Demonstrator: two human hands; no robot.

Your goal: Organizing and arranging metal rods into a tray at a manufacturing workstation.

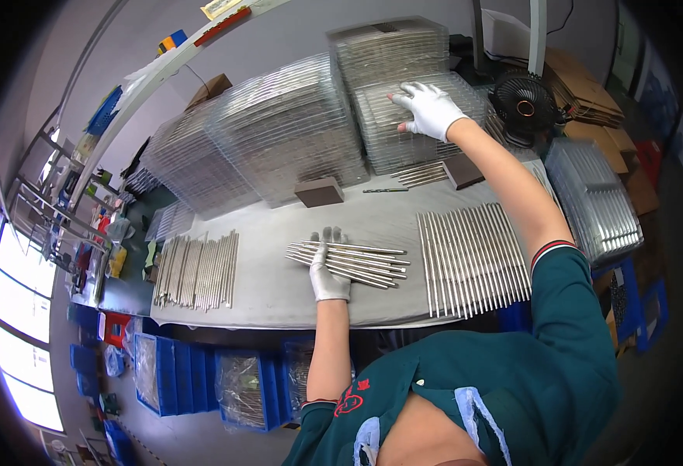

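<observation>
Rods [369, 262], a loose bunch of slim silvery metal ones, are in the person's left hand [328, 283], just over the front middle of the grey-covered surface [268, 268]. That hand's in a white glove with greyish fingertips, thumb wrapped over the bunch and fingers behind it, so yeah, it's got a proper grip, and the free ends fan out a bit to the right. To the left of it there's a packed row of similar rods [198, 272] lying side by side, and on the right a wider row of longer-looking rods [473, 260], lined up with small gaps. Right hand [432, 113], also gloved with a couple of bare fingertips poking out, is stretched to the back with its fingers spread and nothing in it; it's over a pile of clear plastic trays [384, 144], can't tell if it's actually touching. Just behind the held bunch sits a dark block [319, 192], with a thin greenish tool [386, 190] near it, then a few loose rods [421, 175] beside a second dark block [464, 170]. More clear trays [295, 124] are stacked high at the back left. Black fan [525, 107] at the back right, cardboard [590, 89] past that, and blue bins [177, 373] down below the front edge.
</observation>
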